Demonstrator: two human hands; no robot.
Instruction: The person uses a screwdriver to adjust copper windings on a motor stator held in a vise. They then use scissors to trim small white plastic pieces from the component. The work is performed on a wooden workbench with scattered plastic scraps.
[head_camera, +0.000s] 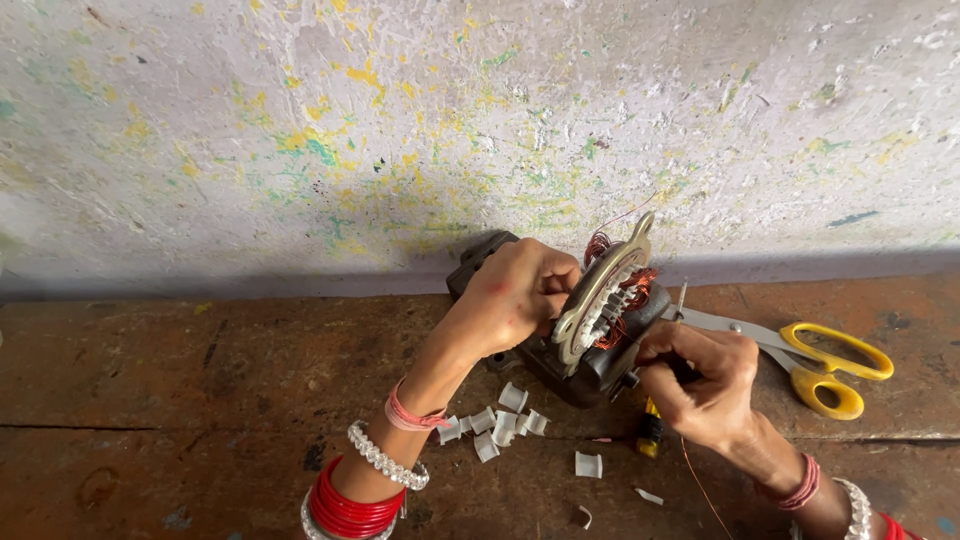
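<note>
Copper-wound motor stator sits tilted at frame centre on the worn bench. Left hand clamps its housing; right hand pinches a thin tool at the slots. Winding work appears underway; next move needs steady seating. White insulation scraps lower centre, yellow scissors right.

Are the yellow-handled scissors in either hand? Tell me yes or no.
No: the scissors lie on the bench beside the right hand, while the left hand grips the motor stator.
</note>
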